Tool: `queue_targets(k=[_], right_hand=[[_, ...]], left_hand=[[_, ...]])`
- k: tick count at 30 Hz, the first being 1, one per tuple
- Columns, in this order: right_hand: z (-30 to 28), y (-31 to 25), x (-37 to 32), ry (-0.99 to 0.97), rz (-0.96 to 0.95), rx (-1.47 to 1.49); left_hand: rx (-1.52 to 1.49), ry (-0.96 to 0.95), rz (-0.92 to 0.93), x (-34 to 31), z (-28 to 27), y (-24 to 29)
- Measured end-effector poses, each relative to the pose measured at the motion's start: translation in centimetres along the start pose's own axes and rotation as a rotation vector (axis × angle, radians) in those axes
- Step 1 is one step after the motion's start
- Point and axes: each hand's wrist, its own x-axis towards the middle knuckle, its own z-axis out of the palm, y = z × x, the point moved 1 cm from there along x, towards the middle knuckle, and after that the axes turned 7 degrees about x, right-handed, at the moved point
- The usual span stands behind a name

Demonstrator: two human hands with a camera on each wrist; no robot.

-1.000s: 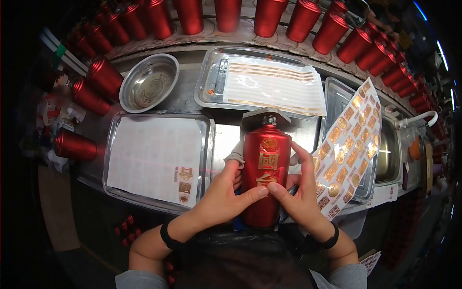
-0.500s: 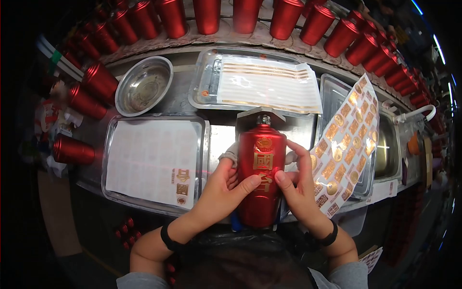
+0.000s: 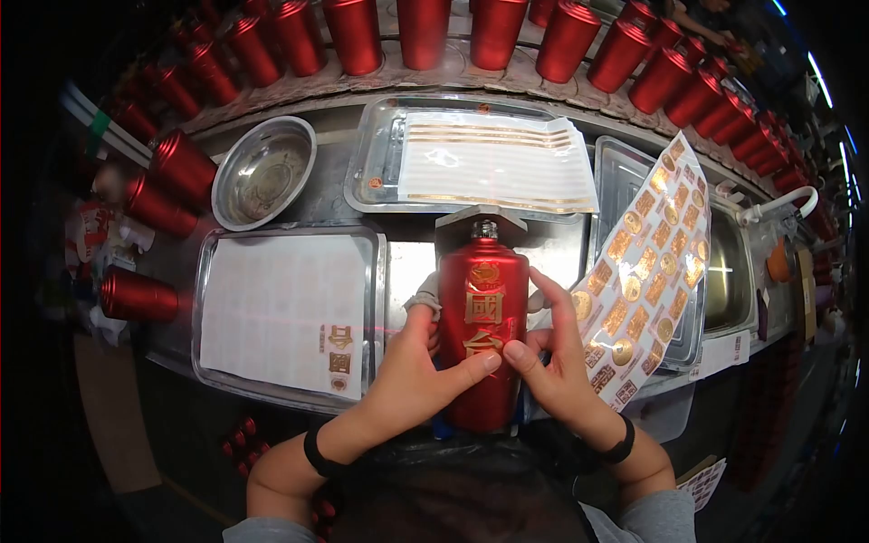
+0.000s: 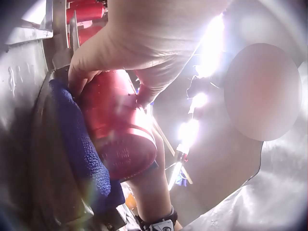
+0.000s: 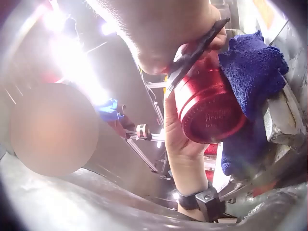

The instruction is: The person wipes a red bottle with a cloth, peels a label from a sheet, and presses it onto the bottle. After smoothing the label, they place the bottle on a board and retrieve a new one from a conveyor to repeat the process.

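Note:
A red bottle (image 3: 480, 398) with raised gold characters and a bare glass neck leans against a grey angled support (image 3: 480, 215) in the head view. Along its left side my left hand (image 3: 421, 366) grips it, thumb on the front at the lower gold character (image 3: 482, 342). My right hand (image 3: 559, 366) holds the opposite side, its thumb near that same character. A light wrap (image 3: 423, 303) covers a left finger. In both wrist views the bottle's base (image 4: 127, 156) shows, beside a blue cloth (image 5: 252, 72). Most fingers behind the bottle are hidden.
A tray with a white label sheet (image 3: 276, 308) lies left; another tray (image 3: 362, 185) with gold-striped strips (image 3: 489, 158) is behind. A metal bowl (image 3: 226, 195) stands back left. A gold sticker sheet (image 3: 647, 271) leans right, near a sink (image 3: 724, 317). Red bottles (image 3: 425, 36) line the back.
The thumbs spread apart over the lower gold character half a second ago and are now closer together again. The head view has shifted slightly; both hands still hold the bottle.

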Motion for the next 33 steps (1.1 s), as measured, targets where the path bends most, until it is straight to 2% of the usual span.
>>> queue_targets(k=[4,10,19,26,28,30,33], right_hand=[[0.1,0.6,0.2,0.006,-0.034,0.06],[-0.4,0.7,0.4,-0.007,-0.001,0.082],[-0.7,0.4,0.3,0.005,0.012,0.068],[-1.2,0.6,0.8,0.035,0.059,0.154],[-1.0,0.3,0.9,0.033,0.068,0.135],[-0.8,0.5,1.0,0.014,-0.012,0.098],[-1.6,0.6,0.8,-0.014,-0.048,-0.092]], left_hand=[[0.069,0.042,0.013,0.0,0.3,0.2],[0.086,-0.01,-0.001,0.4,-0.1,-0.3],[-0.077,-0.094,-0.074,0.5,-0.4,-0.2],[-0.194,-0.072,-0.064,1.1,-0.2,-0.5],[-0.195,-0.068,-0.062,1.2,-0.2,-0.6],[-0.19,-0.059,-0.069,1.1,-0.2,-0.4],[-0.172,-0.052,-0.046,1.3,0.5,-0.4]])
